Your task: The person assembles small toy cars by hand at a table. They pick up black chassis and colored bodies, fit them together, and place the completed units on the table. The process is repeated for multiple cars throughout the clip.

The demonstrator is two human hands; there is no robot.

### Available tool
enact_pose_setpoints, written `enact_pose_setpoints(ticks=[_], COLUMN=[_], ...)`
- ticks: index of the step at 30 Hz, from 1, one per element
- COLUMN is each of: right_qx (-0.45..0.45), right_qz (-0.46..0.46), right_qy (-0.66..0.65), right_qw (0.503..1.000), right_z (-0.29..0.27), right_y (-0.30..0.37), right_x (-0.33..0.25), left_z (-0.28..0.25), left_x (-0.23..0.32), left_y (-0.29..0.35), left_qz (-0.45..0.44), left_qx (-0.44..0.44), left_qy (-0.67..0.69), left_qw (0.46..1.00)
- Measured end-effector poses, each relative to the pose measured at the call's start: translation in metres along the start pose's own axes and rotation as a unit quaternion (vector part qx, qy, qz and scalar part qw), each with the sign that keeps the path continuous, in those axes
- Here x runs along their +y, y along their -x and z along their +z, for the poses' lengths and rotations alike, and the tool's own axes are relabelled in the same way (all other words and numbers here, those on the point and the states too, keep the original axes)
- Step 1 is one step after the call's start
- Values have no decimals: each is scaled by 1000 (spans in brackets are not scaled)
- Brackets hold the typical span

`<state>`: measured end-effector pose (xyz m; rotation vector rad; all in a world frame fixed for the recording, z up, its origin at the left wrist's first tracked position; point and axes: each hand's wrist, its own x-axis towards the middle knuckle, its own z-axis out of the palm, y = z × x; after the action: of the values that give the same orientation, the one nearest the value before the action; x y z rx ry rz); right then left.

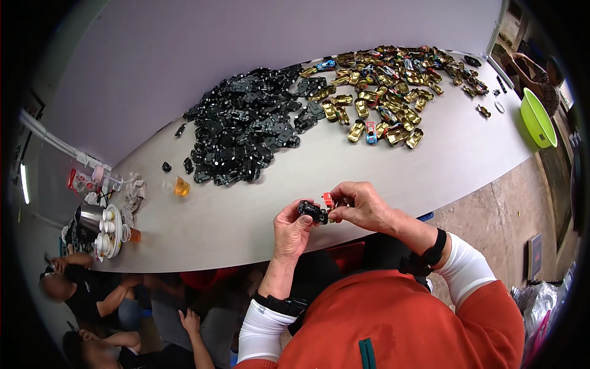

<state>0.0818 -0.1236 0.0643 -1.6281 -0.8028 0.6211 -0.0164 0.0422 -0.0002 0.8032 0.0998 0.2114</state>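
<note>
Over the near edge of the table, my left hand [290, 235] is closed on a black toy car chassis [311, 211], pinched between thumb and fingers. My right hand [366, 208] meets it from the right, fingers closed on a small red toy part [328, 200] at the chassis's right end. The fingers hide whether the two pieces touch. Beyond my hands lies a big heap of black toy car chassis [236, 132]. To its right spreads a pile of gold toy car bodies [398, 114], with a few blue and red ones among them.
A cup of amber drink [181, 187] stands left of the black heap. At the table's left end is a tray of white cups [117, 230]. A green basin [536, 118] sits at the right edge. Other people [92, 295] are at lower left, another at upper right.
</note>
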Motion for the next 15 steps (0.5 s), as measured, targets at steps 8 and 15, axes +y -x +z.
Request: enact_pose_setpoints(ticks=[8,15], right_qx=[29,-5], right_qz=[-79,-191], right_qy=[50,127], right_qw=[995,973], right_z=[8,8], right_y=[5,9], right_x=[-4,-23], left_z=[20,29], left_x=[10,18], left_y=[1,6], left_qz=[30,67], left_qx=[-20,-47], left_qy=[-66,-108], left_qw=[997,991])
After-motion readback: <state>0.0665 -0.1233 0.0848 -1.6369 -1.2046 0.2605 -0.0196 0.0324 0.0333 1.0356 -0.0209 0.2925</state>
